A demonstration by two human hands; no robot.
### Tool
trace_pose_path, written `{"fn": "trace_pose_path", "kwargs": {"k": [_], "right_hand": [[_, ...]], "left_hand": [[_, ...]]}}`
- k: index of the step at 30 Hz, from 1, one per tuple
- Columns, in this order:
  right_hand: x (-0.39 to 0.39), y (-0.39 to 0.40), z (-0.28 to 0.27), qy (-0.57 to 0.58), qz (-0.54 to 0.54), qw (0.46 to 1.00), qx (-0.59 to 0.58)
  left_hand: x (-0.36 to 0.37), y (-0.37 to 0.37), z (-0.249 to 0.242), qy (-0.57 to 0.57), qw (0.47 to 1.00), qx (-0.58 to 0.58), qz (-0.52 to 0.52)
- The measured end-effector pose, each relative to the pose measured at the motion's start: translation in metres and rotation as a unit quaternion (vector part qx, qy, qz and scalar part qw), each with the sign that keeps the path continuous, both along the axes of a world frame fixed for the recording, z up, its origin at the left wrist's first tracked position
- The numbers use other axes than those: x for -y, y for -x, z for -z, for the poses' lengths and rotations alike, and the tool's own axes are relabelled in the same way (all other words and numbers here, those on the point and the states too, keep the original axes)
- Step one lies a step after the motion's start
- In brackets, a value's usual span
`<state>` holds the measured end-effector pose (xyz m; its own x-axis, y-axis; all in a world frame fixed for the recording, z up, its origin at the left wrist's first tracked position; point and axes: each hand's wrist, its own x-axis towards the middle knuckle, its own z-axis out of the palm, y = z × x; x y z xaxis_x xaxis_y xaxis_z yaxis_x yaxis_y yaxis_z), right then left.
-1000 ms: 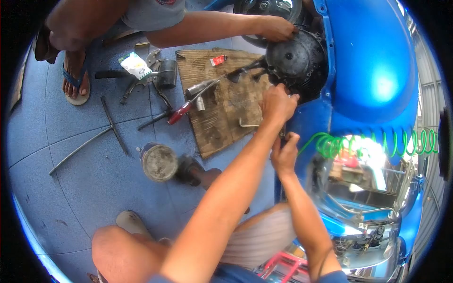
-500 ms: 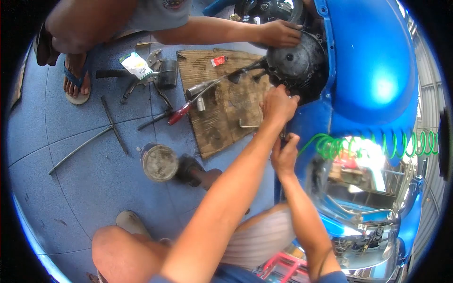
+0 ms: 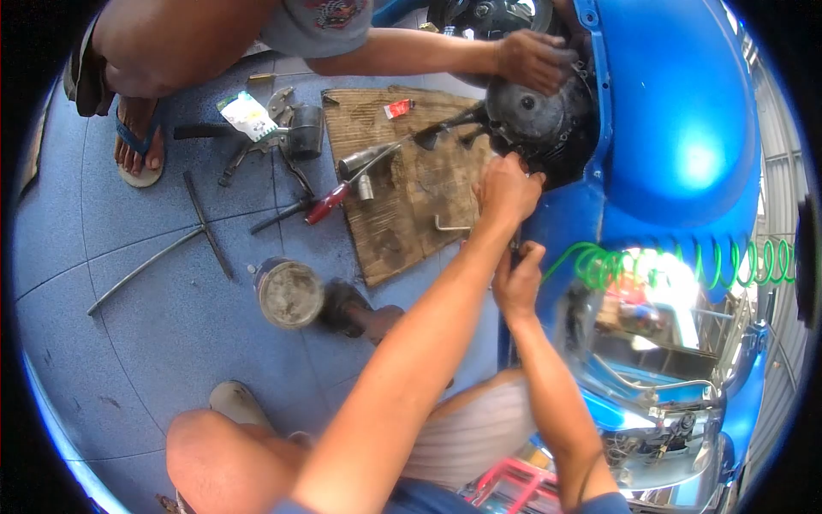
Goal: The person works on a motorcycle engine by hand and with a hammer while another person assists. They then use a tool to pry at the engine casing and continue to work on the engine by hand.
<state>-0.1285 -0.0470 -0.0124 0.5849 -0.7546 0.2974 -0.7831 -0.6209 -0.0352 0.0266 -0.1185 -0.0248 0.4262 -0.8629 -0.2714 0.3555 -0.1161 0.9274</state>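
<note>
My left hand (image 3: 509, 187) is closed at the lower edge of the dark metal engine part (image 3: 527, 111), its fingers curled in; whatever they hold is hidden. Just below it, my right hand (image 3: 518, 281) is wrapped around a dark object that I cannot make out, its thumb pointing up. The round engine part sits in an opening of the blue scooter body (image 3: 676, 111). Over its top, a co-worker's hand (image 3: 535, 62) is smeared by motion.
Oily cardboard (image 3: 411, 197) carries a red-handled screwdriver (image 3: 330, 204), a socket (image 3: 366, 187) and a hex key (image 3: 449, 226). A round can (image 3: 291, 294) stands on the floor. A green coiled hose (image 3: 668, 263) crosses at right. Metal rods (image 3: 145, 270) lie at left.
The co-worker's hand has lifted off the engine part's upper edge and shifted right; their knee and shorts moved slightly right too. My hands stay nearly in place.
</note>
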Motion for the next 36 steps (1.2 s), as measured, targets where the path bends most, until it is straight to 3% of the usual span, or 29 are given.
{"fn": "trace_pose_path", "kwargs": {"k": [36], "right_hand": [[-0.0011, -0.0011, -0.0015, 0.007, 0.003, 1.000, -0.009]], "left_hand": [[-0.0017, 0.0016, -0.0029, -0.013, 0.999, 0.027, -0.011]]}}
